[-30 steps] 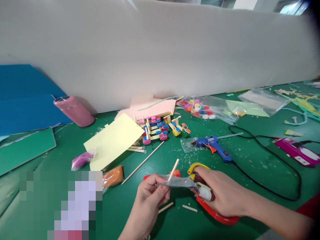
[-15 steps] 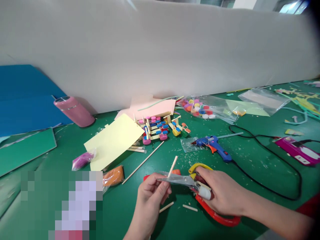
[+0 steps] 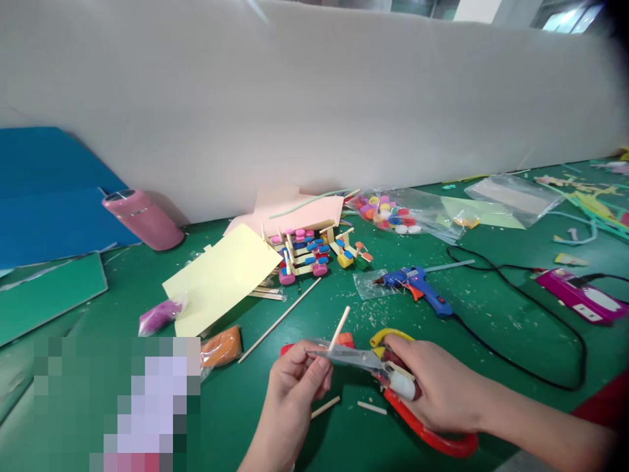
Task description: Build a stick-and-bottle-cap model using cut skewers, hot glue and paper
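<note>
My right hand (image 3: 432, 383) is closed round the handles of a pair of scissors (image 3: 354, 356), one handle yellow, the other red. Between the blades, near their middle, stands a short wooden stick (image 3: 340, 326), tilted up to the right. My left hand (image 3: 299, 387) pinches the lower end of that stick between thumb and fingers, close beside the blade tips. Below the blades lie two cut stick pieces (image 3: 372, 408) on the green table. Red and orange objects, partly hidden, lie behind the scissors.
A blue glue gun (image 3: 417, 285) with a black cord lies to the right, near a purple power strip (image 3: 580, 295). Small wheeled stick models (image 3: 307, 252) stand ahead. A long stick (image 3: 282, 318), yellow sheet (image 3: 223, 275), orange clay packet (image 3: 222, 346) and pink tumbler (image 3: 145, 219) are leftward.
The view has shifted slightly. The red scissor handle has moved a little down and right, spreading the handles somewhat; the stick stays between the blades in my left hand.
</note>
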`<action>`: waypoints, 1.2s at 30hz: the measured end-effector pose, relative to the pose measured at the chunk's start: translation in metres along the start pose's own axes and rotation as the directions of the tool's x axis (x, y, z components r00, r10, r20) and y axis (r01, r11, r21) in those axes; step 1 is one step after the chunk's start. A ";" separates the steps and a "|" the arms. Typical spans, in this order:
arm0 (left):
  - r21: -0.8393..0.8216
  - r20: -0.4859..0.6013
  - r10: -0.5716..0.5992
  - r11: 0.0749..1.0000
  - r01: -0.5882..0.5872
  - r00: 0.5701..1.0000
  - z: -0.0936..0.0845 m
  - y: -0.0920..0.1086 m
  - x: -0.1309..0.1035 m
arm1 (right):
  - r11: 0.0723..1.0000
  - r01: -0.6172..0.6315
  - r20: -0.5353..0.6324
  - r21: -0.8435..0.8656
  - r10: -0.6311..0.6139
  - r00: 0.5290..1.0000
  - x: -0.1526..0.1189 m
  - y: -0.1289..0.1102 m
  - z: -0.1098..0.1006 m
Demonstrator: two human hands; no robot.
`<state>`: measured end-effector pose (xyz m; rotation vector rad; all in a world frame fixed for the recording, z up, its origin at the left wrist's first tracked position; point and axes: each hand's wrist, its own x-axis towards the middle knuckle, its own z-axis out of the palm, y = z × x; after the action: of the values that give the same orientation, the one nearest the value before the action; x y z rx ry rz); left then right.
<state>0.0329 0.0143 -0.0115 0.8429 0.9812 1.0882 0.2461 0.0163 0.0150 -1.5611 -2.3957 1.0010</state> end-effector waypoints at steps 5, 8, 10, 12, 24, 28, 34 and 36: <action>0.121 -0.095 0.085 0.990 -0.073 0.992 0.001 0.000 0.000 | 1.000 0.014 -0.046 -0.005 -0.015 0.999 0.003 -0.002 0.002; -0.007 -0.023 0.030 1.000 -0.030 0.999 0.002 0.002 0.000 | 1.000 0.031 -0.041 0.008 -0.030 0.999 0.004 -0.002 0.000; -0.127 0.051 -0.025 0.991 0.031 0.998 0.002 0.004 -0.001 | 0.999 0.045 -0.034 0.012 -0.044 0.998 0.003 -0.001 -0.003; -0.226 0.127 -0.069 0.969 0.096 0.989 0.002 0.004 -0.002 | 0.999 0.052 -0.035 -0.001 -0.052 0.998 0.001 -0.001 -0.004; -0.011 -0.130 -0.058 0.998 0.057 0.990 0.005 0.004 0.001 | 1.000 -0.005 -0.047 -0.011 0.004 0.999 0.003 0.000 0.000; -0.083 -0.012 -0.042 0.996 0.041 0.999 0.003 0.004 0.001 | 1.000 0.015 -0.040 0.010 -0.014 0.999 0.002 -0.002 -0.002; -0.186 0.105 -0.074 0.978 0.092 0.992 0.002 0.004 -0.001 | 0.999 0.026 -0.021 0.024 -0.026 0.999 -0.001 -0.002 -0.004; -0.209 0.131 -0.080 0.972 0.107 0.988 0.003 0.004 -0.002 | 1.000 0.026 -0.019 0.016 -0.026 0.999 -0.002 -0.002 -0.004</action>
<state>0.0343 0.0136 -0.0063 0.6710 0.7772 1.0286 0.2472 0.0164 0.0198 -1.5234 -2.3834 0.9936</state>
